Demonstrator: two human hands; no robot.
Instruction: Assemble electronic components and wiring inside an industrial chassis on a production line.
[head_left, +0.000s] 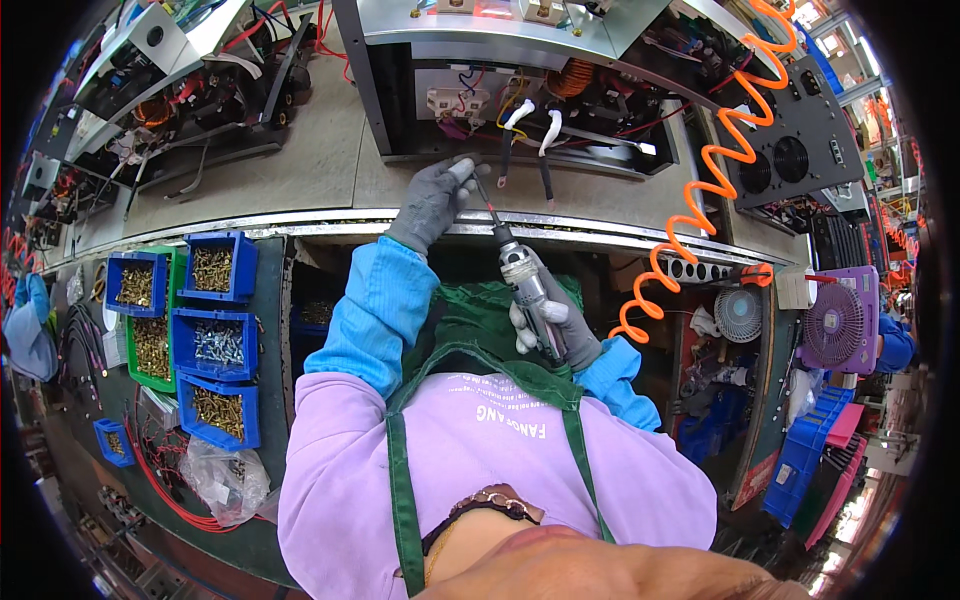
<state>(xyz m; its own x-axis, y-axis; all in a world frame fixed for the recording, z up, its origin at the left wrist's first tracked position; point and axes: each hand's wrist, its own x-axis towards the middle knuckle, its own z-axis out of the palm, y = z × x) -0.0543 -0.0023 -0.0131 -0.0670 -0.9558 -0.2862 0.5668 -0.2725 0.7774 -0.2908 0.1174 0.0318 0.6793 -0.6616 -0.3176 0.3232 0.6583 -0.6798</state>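
My right hand [568, 326], in a grey glove, is wrapped round a silver power screwdriver [522, 278]. Its long thin bit [488, 204] points away from me, up and to the left. At the tip of that bit, my gloved left hand [432, 203] pinches with thumb and fingers; whatever lies between them is too small to make out. Just beyond both hands stands an open metal cabinet [520, 185] with wiring inside. Two dark cables with white sleeves [549, 135] hang out over its front edge, to the right of my left hand.
Blue bins [216, 340] of screws and a green bin [152, 350] stand at the left. An orange coiled hose [700, 190] hangs at the right. Other open units [170, 110] sit on the bench at the far left. Fans [838, 322] and a blue crate [800, 455] are at the right.
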